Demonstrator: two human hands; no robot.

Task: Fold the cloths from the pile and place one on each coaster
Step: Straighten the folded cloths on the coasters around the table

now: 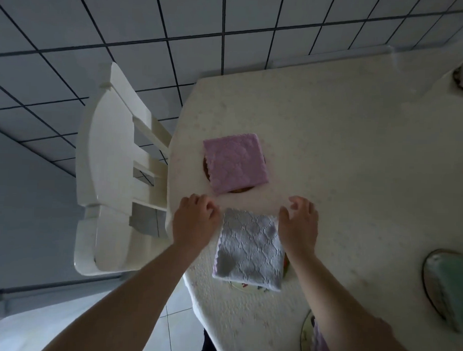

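Hovering at the left edge of the grey cloth (250,248), left hand (194,221) with fingers curled loosely, gripping nothing. Lying folded flat over a coaster (243,285), barely peeking out beneath the near edge, likely just set down there. Beyond the grey cloth, pink cloth (234,163) sitting folded on its brown coaster (206,169). Flanking the grey cloth's right edge, right hand (298,225) spreading relaxed fingers, holding nothing. Further right of the grey cloth, blurring into the frame edge, a green cloth (451,282) on a dark-rimmed disc; no pile showing anywhere.
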